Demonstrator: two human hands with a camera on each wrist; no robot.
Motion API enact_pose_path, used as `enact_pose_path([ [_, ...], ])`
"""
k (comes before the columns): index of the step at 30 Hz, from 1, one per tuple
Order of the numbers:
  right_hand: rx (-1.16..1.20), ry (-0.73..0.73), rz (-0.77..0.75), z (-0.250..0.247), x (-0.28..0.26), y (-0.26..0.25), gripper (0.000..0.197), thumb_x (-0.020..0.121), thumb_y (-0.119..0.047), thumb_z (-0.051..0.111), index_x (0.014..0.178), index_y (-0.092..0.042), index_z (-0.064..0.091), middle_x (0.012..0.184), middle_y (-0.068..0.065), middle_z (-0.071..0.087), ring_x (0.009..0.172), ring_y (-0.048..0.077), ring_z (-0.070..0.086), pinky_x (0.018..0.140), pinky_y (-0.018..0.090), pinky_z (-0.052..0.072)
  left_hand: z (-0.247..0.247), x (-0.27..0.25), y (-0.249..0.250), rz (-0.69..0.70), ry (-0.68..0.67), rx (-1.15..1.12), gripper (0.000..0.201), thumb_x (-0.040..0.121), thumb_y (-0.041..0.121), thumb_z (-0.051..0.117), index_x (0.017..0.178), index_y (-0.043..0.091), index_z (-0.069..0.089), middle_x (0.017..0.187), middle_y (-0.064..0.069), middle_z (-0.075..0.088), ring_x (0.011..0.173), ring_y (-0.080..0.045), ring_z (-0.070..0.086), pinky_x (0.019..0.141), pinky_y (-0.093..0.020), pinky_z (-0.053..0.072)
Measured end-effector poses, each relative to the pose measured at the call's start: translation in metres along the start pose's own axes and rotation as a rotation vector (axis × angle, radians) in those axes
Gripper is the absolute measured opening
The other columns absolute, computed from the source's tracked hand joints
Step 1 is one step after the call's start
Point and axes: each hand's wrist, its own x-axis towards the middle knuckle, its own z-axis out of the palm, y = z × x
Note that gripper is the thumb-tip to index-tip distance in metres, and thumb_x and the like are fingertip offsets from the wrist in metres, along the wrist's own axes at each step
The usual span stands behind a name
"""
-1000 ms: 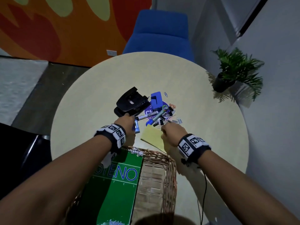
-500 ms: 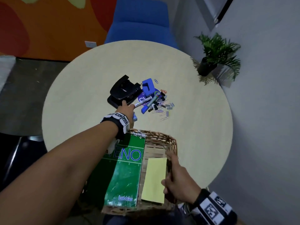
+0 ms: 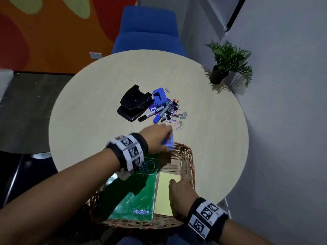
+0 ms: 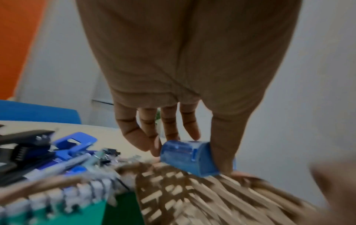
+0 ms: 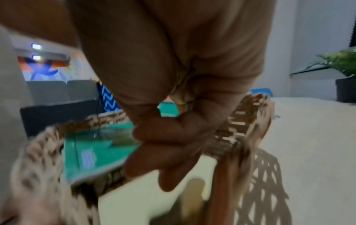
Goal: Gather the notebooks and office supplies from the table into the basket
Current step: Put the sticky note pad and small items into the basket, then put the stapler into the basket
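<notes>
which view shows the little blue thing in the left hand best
The left wrist view: the small blue translucent case fills the frame's middle, pinched between fingers and thumb of the left hand, just over the basket rim. The head view shows only a blurred blue sliver. The right wrist view does not show it.

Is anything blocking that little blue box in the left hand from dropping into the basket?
Nothing visible does. The left hand holds the blue box right over the basket rim, above bare weave beside the green notebook.
</notes>
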Motion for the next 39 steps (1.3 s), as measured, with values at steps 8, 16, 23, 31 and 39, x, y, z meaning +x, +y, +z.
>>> enact_pose_path([
  [8,0.178,0.187,-0.094,-0.041,-0.039,0.047,0.027,0.085,-0.023,0.048,0.112,-0.018,0.045,0.102,0.013,0.063,0.095,0.033,0.058,0.067,0.035,0.036,0.057,0.012,0.029,0.307,-0.189,0.529,0.027,0.091,0.018,0.055,0.118,0.014,0.057,0.13,-0.003,0.054,0.119,-0.03,0.043,0.093,-0.044,0.04],
  [16,0.382,0.209,-0.187,-0.1,-0.027,0.093,0.018,0.083,-0.036,0.062,0.097,-0.031,0.054,0.062,0.0,0.07,0.064,0.01,0.063,0.069,0.028,0.051,0.074,0.027,0.018,0.404,-0.21,0.747,0.022,0.089,0.018,0.059,0.107,0.01,0.069,0.125,-0.008,0.059,0.113,-0.029,0.046,0.089,-0.043,0.044],
  [23,0.682,0.359,-0.178,-0.193,0.121,0.096,0.019,0.082,-0.019,0.07,0.097,-0.012,0.061,0.073,0.004,0.065,0.059,0.016,0.069,0.053,0.019,0.051,0.071,0.023,0.015,0.339,-0.198,0.665,0.017,0.079,0.034,0.066,0.086,0.022,0.075,0.106,0.002,0.069,0.097,-0.018,0.061,0.08,-0.032,0.053],
  [31,0.514,0.359,0.05,-0.233,0.286,0.054,0.036,0.081,-0.038,0.069,0.072,-0.01,0.049,0.06,0.003,0.045,0.054,0.022,0.048,0.043,0.024,0.036,0.106,0.025,0.029,0.105,-0.165,0.588,0.04,0.098,0.027,0.038,0.12,0.0,0.057,0.131,-0.019,0.047,0.121,-0.034,0.042,0.1,-0.058,0.035],
  [39,0.676,0.536,-0.094,-0.237,0.26,0.063,0.042,0.089,-0.017,0.059,0.054,-0.013,0.036,0.063,0.012,0.043,0.067,0.02,0.04,0.063,0.027,0.032,0.105,0.022,0.02,0.056,0.062,0.484,0.026,0.066,0.04,0.072,0.081,0.02,0.072,0.098,-0.002,0.065,0.087,-0.022,0.061,0.067,-0.035,0.053],
])
